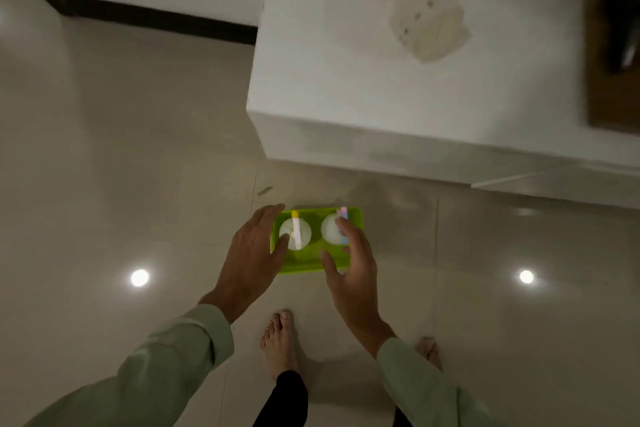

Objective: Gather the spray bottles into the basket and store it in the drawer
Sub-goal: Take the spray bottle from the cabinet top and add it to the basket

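Observation:
A bright green basket [304,265] sits on the tiled floor in front of my feet. Two spray bottles stand upright inside it: one with a yellow-tipped nozzle [295,231] on the left, one with a pink and blue nozzle [332,229] on the right. My left hand [252,260] hovers at the basket's left edge, fingers apart, thumb over the left bottle. My right hand [353,263] is spread over the basket's right side and partly hides the right bottle. Neither hand visibly grips anything. A third bottle with a red cap [426,17] lies on the white cabinet top.
A white cabinet [346,97] rises just behind the basket, with a drawer front edge [554,180] showing at right. A brown board with dark items [613,45] lies at the far right. A dark skirting [156,19] lines the wall. My bare feet [280,343] stand behind the basket.

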`<state>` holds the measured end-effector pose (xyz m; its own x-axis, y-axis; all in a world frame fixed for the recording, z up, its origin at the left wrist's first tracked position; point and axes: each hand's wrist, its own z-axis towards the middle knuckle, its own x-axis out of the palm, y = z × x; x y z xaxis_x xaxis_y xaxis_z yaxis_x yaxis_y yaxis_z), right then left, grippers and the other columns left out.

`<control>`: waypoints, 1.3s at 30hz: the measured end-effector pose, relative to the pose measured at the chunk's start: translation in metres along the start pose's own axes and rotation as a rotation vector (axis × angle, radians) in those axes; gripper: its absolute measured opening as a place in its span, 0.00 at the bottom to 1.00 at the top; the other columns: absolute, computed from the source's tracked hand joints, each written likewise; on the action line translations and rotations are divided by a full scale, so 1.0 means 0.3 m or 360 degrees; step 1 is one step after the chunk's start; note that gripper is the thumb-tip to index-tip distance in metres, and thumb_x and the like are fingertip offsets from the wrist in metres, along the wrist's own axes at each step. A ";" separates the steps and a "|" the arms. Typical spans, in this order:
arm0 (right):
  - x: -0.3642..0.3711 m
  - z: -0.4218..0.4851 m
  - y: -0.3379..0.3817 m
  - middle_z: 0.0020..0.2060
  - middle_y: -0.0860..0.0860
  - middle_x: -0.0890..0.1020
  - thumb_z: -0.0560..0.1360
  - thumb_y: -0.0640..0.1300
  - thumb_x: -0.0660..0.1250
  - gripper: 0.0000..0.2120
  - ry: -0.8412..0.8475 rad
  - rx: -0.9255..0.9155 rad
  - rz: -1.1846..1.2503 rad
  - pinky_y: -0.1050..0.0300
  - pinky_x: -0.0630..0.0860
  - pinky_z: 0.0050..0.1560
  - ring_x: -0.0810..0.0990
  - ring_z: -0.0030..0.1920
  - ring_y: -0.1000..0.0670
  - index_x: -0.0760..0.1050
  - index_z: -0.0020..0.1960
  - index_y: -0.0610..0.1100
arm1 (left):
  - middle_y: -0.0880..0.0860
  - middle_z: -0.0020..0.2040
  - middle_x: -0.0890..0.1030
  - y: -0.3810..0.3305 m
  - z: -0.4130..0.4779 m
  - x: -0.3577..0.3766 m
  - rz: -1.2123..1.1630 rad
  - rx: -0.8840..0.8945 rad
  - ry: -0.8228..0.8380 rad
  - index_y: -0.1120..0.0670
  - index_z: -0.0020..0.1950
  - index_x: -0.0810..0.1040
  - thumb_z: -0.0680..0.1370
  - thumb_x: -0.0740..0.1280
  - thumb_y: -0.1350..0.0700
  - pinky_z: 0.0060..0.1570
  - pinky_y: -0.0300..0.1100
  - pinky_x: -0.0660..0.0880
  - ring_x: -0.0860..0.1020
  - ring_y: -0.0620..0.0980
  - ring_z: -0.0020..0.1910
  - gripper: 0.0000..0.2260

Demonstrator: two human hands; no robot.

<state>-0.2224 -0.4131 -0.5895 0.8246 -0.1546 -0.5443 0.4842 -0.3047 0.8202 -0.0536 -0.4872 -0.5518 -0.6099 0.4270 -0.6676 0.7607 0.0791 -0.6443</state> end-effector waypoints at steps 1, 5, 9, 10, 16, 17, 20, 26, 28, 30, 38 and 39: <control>-0.058 0.011 0.054 0.69 0.47 0.76 0.77 0.39 0.71 0.24 -0.0030 -0.0031 0.0000 0.40 0.75 0.64 0.75 0.69 0.46 0.71 0.72 0.43 | 0.54 0.70 0.72 -0.054 -0.012 -0.044 0.0001 0.0037 -0.0009 0.55 0.73 0.68 0.78 0.65 0.57 0.66 0.47 0.70 0.73 0.54 0.67 0.22; -0.263 0.170 0.269 0.68 0.52 0.76 0.76 0.39 0.72 0.25 -0.0219 -0.0144 0.0077 0.40 0.76 0.63 0.76 0.68 0.49 0.72 0.71 0.48 | 0.52 0.71 0.72 -0.247 0.009 -0.203 -0.0023 0.0169 -0.0147 0.52 0.73 0.67 0.79 0.64 0.55 0.67 0.49 0.69 0.72 0.52 0.69 0.22; -0.435 0.399 0.410 0.65 0.58 0.76 0.77 0.44 0.71 0.21 -0.0367 -0.0283 0.0122 0.45 0.77 0.58 0.77 0.64 0.51 0.71 0.68 0.54 | 0.53 0.69 0.74 -0.418 0.122 -0.295 -0.0008 0.0325 -0.0260 0.54 0.72 0.69 0.79 0.65 0.58 0.67 0.46 0.69 0.73 0.52 0.67 0.21; -0.467 0.464 0.426 0.64 0.58 0.76 0.77 0.45 0.71 0.21 -0.0392 -0.0290 0.0112 0.45 0.77 0.58 0.77 0.64 0.51 0.71 0.67 0.53 | 0.53 0.69 0.73 -0.456 0.164 -0.307 0.0004 0.0353 -0.0274 0.54 0.72 0.69 0.79 0.65 0.58 0.67 0.46 0.69 0.72 0.52 0.68 0.21; -0.543 0.864 0.454 0.65 0.52 0.75 0.74 0.51 0.72 0.24 -0.0331 -0.0190 0.0019 0.53 0.74 0.58 0.74 0.63 0.48 0.71 0.68 0.49 | 0.53 0.71 0.72 -0.605 0.440 -0.331 0.0049 0.0327 -0.0345 0.54 0.73 0.68 0.79 0.64 0.55 0.67 0.46 0.67 0.71 0.52 0.68 0.21; -0.548 0.930 0.453 0.65 0.53 0.75 0.74 0.53 0.71 0.24 -0.0292 -0.0144 -0.0008 0.55 0.72 0.58 0.73 0.64 0.49 0.71 0.68 0.49 | 0.52 0.71 0.72 -0.626 0.489 -0.328 0.0047 0.0289 -0.0348 0.53 0.73 0.67 0.80 0.64 0.55 0.67 0.47 0.67 0.72 0.52 0.68 0.21; -0.554 1.104 0.453 0.64 0.54 0.74 0.72 0.61 0.67 0.27 -0.0115 0.0021 -0.0115 0.51 0.71 0.59 0.71 0.65 0.50 0.69 0.68 0.51 | 0.53 0.71 0.72 -0.664 0.619 -0.326 0.0032 0.0203 -0.0357 0.53 0.73 0.67 0.80 0.64 0.54 0.68 0.50 0.68 0.72 0.53 0.68 0.21; -0.561 1.365 0.482 0.46 0.53 0.82 0.63 0.65 0.70 0.25 0.0412 0.0548 0.0026 0.52 0.77 0.48 0.82 0.50 0.45 0.77 0.50 0.47 | 0.54 0.72 0.71 -0.713 0.802 -0.316 0.0040 0.0078 -0.0383 0.53 0.73 0.67 0.80 0.65 0.53 0.68 0.56 0.69 0.71 0.55 0.68 0.22; -0.548 1.399 0.484 0.43 0.49 0.85 0.62 0.59 0.73 0.22 0.0548 0.0665 0.0126 0.55 0.76 0.43 0.84 0.44 0.44 0.79 0.47 0.44 | 0.54 0.72 0.71 -0.711 0.824 -0.309 0.0040 0.0036 -0.0377 0.53 0.73 0.67 0.79 0.65 0.52 0.69 0.55 0.69 0.71 0.55 0.68 0.22; -0.536 1.413 0.486 0.45 0.44 0.86 0.60 0.53 0.75 0.23 0.0609 0.0737 0.0164 0.54 0.78 0.43 0.85 0.42 0.43 0.80 0.50 0.41 | 0.54 0.72 0.71 -0.705 0.831 -0.300 0.0047 0.0024 -0.0369 0.53 0.72 0.68 0.79 0.65 0.52 0.69 0.55 0.69 0.72 0.55 0.68 0.22; -0.545 1.257 0.488 0.39 0.43 0.83 0.65 0.42 0.75 0.13 0.0596 0.0851 0.0501 0.57 0.78 0.34 0.82 0.36 0.44 0.77 0.47 0.42 | 0.52 0.70 0.72 -0.619 0.742 -0.272 0.0017 0.0092 -0.0367 0.51 0.72 0.68 0.79 0.65 0.53 0.64 0.42 0.66 0.73 0.53 0.66 0.21; -0.549 1.219 0.491 0.43 0.42 0.84 0.67 0.42 0.75 0.15 0.0555 0.0817 0.0554 0.57 0.77 0.36 0.82 0.38 0.45 0.77 0.51 0.42 | 0.51 0.70 0.72 -0.607 0.722 -0.271 0.0016 0.0112 -0.0369 0.51 0.72 0.68 0.79 0.65 0.53 0.62 0.39 0.64 0.73 0.52 0.66 0.21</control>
<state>-0.3938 -0.7762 -0.4436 0.9934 -0.0398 -0.1073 0.0475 -0.7097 0.7029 -0.1906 -0.7313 -0.4610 -0.6432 0.2085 -0.7368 0.7546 0.0092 -0.6561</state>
